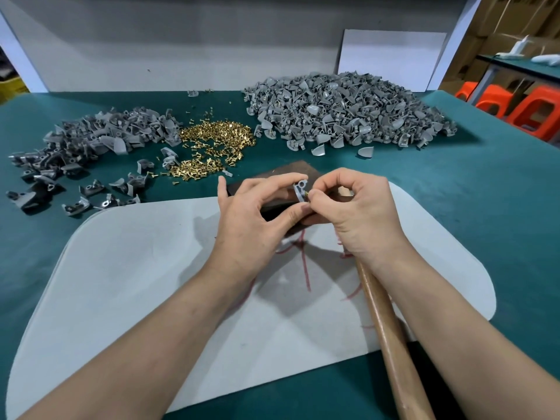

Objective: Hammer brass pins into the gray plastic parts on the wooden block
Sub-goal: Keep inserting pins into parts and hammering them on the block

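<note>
Pins point(212, 147) between two part heaps point(91, 137) (table point(485, 207)).

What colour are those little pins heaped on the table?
The small metal pins are brass-gold; head view.

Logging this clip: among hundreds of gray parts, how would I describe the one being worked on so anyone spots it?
At the far edge of the pale mat lies the dark wooden block. Over it, the left hand pinches one gray plastic part while the right hand holds a brass pin to it. Every other part lies on the green table.
</note>
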A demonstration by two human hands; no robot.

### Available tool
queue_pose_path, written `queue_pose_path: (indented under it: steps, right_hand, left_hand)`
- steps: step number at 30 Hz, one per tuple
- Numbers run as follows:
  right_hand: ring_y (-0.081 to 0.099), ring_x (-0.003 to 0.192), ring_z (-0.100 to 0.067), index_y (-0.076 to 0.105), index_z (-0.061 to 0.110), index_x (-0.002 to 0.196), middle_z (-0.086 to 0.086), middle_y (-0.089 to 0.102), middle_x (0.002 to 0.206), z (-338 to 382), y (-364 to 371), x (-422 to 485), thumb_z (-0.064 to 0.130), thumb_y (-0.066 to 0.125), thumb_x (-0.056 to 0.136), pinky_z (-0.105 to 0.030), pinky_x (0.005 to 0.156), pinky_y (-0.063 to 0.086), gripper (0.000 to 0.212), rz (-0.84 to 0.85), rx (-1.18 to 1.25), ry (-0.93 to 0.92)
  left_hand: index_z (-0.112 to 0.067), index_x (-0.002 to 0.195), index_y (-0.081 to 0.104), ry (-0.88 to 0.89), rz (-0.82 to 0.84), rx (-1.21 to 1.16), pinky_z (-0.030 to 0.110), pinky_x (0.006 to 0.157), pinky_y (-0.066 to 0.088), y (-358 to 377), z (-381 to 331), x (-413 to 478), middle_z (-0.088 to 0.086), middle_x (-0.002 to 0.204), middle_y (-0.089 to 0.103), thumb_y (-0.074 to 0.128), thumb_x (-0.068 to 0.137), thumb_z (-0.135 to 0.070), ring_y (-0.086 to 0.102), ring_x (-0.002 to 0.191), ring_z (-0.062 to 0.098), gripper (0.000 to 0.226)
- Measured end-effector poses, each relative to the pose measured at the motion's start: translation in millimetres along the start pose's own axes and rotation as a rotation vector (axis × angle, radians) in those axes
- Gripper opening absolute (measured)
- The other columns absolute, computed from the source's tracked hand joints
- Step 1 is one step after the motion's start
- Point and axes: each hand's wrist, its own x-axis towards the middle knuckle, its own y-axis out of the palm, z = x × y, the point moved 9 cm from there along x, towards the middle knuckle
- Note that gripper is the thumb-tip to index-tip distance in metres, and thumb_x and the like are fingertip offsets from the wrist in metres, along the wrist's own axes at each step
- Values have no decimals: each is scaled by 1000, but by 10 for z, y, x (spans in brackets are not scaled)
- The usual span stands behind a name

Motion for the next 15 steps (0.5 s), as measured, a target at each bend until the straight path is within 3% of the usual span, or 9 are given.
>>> queue_pose_path:
  steps: [6, 11, 15]
  right_hand:
    - [61, 44, -7, 60, 12, 62, 5, 60, 47, 37, 21, -1, -9, 64, 76, -15, 47, 48, 25, 48, 6, 3]
    - [56, 38, -3, 59, 10, 63, 6, 59, 45, 71, 37, -8, -9, 64, 77, -11, 42, 44, 25, 77, 2, -8]
    - [64, 49, -13, 61, 6, 65, -2, 63, 54, 11, 53, -1, -11, 63, 78, -21, 52, 55, 22, 77, 79, 33]
  left_hand:
    - [-50, 108, 61, -2, 18, 56, 46, 118, -11, 2, -27, 9, -17, 100, 67, 65, 73, -47, 54, 112, -1, 35]
    - [-54, 106, 57, -12, 34, 62, 46, 118, -11, 14, -17, 14, -13, 99, 66, 64, 72, -49, 54, 108, 0, 35]
    - [-55, 104, 57, -26, 41, 42, 45, 118, -12, 19, 6, 15, -10, 101, 65, 63, 71, -48, 53, 107, -2, 34]
